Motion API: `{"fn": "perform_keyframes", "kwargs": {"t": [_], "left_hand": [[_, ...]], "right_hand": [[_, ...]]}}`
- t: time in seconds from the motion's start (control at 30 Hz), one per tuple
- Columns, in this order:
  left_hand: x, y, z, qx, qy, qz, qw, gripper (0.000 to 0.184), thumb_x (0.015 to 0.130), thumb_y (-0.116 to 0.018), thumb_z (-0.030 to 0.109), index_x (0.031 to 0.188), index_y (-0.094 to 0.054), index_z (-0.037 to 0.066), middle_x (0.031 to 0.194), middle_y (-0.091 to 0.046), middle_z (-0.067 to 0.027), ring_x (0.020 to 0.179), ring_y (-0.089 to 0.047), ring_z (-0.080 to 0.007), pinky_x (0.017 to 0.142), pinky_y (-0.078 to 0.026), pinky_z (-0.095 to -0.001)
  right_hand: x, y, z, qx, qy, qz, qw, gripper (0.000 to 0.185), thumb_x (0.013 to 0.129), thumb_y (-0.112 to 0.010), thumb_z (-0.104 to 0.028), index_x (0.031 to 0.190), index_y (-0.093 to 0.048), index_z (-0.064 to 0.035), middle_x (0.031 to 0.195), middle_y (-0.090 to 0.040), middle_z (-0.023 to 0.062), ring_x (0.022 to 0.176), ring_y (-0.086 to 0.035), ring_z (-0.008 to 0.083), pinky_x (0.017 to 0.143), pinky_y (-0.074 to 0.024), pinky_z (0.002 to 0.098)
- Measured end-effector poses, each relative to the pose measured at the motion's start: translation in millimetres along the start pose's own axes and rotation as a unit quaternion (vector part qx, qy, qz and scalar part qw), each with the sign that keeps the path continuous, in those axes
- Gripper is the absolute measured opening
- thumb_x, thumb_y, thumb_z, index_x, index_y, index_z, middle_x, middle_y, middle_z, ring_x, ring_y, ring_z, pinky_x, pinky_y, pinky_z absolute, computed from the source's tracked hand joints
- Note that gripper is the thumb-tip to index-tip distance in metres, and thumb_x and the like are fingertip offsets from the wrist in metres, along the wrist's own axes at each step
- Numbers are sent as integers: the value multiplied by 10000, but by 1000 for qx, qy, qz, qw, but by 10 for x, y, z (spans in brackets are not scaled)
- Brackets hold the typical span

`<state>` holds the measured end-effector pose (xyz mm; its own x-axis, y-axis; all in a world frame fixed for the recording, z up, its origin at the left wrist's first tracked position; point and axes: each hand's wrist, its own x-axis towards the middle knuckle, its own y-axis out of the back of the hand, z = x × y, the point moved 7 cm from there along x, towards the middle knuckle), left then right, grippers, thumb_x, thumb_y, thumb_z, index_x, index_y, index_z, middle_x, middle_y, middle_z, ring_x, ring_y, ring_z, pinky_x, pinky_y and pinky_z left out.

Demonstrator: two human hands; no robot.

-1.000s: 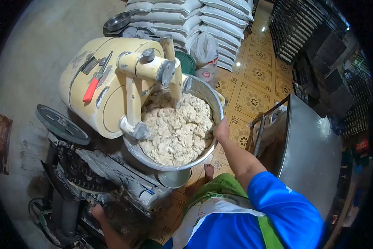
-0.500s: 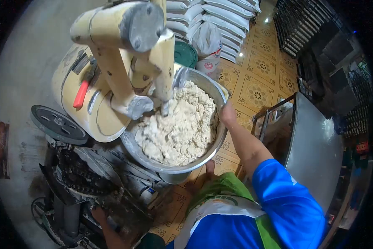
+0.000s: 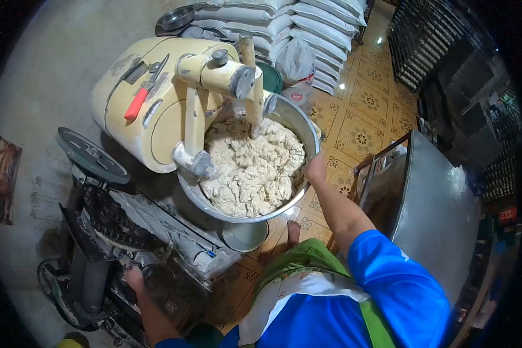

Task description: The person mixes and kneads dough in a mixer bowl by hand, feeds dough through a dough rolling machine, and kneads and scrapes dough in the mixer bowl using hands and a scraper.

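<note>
My right hand [image 3: 315, 169] grips the right rim of a large metal mixing bowl [image 3: 198, 204]. Lumpy pale dough [image 3: 255, 168] fills much of the bowl. Over it stands a cream-coloured dough mixer [image 3: 156, 64], its mixing arm [image 3: 254, 116] reaching down into the dough. At the lower left my left hand [image 3: 134, 279] is closed at the dark, grimy machine base [image 3: 150, 255]; what its fingers hold is too hard to make out. A knife with a red handle [image 3: 136, 104] lies on top of the mixer housing.
White sacks [image 3: 322, 35] are stacked behind the mixer. A green lid [image 3: 271, 78] and a plastic bag [image 3: 295, 61] stand beside them. A metal-topped table [image 3: 432, 197] is at my right. Below the bowl sits a pale bucket [image 3: 245, 236]; a wheel [image 3: 92, 155] juts out left.
The mixer's upper linkage has swung down and away from me, and the dough has been turned over. My right hand stays on the bowl rim; the view has shifted slightly.
</note>
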<state>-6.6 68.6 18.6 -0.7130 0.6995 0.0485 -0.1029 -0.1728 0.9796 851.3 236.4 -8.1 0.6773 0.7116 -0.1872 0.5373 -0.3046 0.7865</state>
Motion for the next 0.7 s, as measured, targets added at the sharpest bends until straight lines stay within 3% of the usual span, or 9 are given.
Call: {"fn": "perform_keyframes", "kwargs": {"t": [0.03, 0.17, 0.47, 0.57, 0.7], "left_hand": [[-57, 56, 12, -54, 71, 6, 996, 345, 808, -604, 270, 887, -670, -59, 884, -657, -291, 882, -615, -482, 799, -482, -533], [-105, 122, 64, -67, 120, -12, 991, 380, 802, -601, 270, 960, -667, -70, 966, -641, -321, 971, -585, -501, 869, -453, -535], [-18, -1, -164, -75, 136, -15, 988, 385, 835, -563, 274, 979, -666, -67, 995, -635, -323, 984, -586, -480, 843, -441, -539], [116, -184, -315, -10, -39, -55, 998, 383, 839, -557, 280, 960, -668, -65, 980, -642, -317, 976, -592, -474, 832, -446, -524], [109, -208, -379, -41, -63, -28, 997, 368, 841, -561, 281, 932, -665, -60, 953, -654, -295, 939, -603, -457, 811, -452, -506]], "right_hand": [[-43, -17, 40, 4, -13, -3, 1000, 386, 887, -487, -93, 1256, -404, -18, 1194, -573, 278, 1095, -572, 451, 912, -453, 522], [-234, -75, 136, 26, -40, 8, 999, 420, 871, -521, -104, 1266, -402, -23, 1205, -568, 271, 1091, -575, 451, 924, -451, 519], [-142, 108, -16, -12, -80, -6, 997, 394, 863, -522, -89, 1236, -409, -31, 1126, -595, 284, 1078, -568, 470, 914, -447, 515], [84, 100, -46, -36, -43, -37, 998, 350, 868, -517, -91, 1199, -416, -32, 1100, -601, 298, 1079, -564, 477, 899, -445, 517], [389, 27, -111, -52, 32, -11, 998, 294, 888, -478, -91, 1168, -423, -22, 1073, -605, 302, 1018, -592, 468, 850, -461, 522]]}}
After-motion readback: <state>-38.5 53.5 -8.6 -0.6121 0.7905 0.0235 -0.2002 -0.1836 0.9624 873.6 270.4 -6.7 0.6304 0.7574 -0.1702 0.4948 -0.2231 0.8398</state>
